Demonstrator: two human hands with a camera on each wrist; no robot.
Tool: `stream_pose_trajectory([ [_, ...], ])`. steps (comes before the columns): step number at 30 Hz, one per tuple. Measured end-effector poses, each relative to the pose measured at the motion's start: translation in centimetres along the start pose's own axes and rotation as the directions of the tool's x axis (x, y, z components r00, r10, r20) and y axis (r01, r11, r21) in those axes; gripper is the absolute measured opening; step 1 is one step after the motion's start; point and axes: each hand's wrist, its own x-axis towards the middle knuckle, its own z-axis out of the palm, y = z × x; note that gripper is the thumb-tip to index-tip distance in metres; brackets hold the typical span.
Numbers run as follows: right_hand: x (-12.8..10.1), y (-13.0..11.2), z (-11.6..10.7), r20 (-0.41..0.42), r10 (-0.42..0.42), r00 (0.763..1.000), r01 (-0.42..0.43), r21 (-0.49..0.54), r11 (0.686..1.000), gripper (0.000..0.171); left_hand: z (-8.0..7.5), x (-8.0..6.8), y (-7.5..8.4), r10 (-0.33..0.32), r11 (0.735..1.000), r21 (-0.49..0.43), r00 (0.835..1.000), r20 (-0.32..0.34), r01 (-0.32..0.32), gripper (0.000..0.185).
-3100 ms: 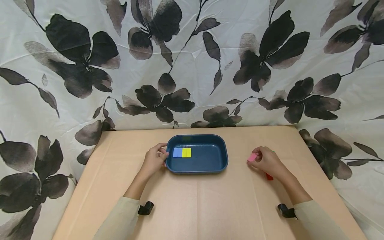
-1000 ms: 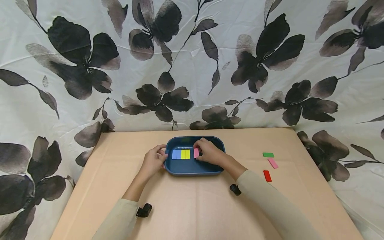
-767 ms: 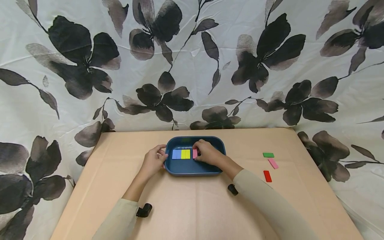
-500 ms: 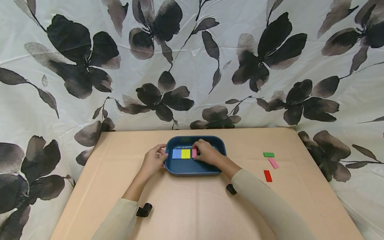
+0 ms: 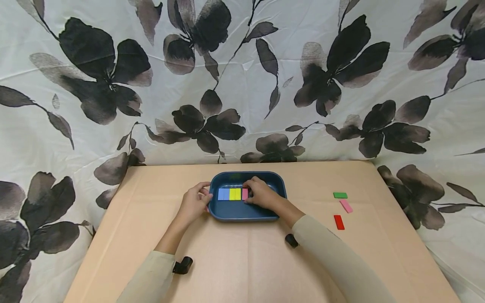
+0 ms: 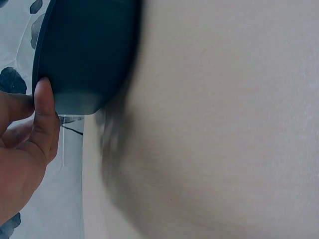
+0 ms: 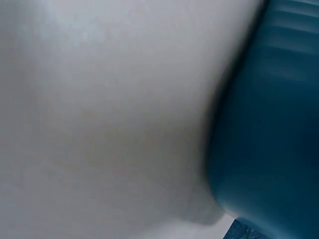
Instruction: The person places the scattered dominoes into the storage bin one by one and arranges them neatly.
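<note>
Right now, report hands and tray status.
Left hand holds tray rim. Right hand sets pink tile beside yellow tile. Nothing in the way.

Dark blue tray (image 5: 227, 212): shallow, rounded-rectangle, flat on tan table, rear centre. Left rim gripped by left hand (image 5: 194, 203) (thumb against outer wall in left wrist view). Pink tile (image 5: 244, 194): small flat rectangle lying on tray floor, mostly hidden under right hand (image 5: 261, 195), whose fingers hold it; just right of yellow tile (image 5: 235, 194), edges seemingly touching.
</note>
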Motion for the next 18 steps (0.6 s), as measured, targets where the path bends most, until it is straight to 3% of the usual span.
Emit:
stream_pose_trajectory([
  [18, -0.45, 0.40, 0.39, -0.021, -0.033, 0.999, 0.033, 0.012, 0.999, 0.044, 0.31, -0.49, -0.25, 0.010, 1.000, -0.016, 1.000, -0.002, -0.010, 0.044],
])
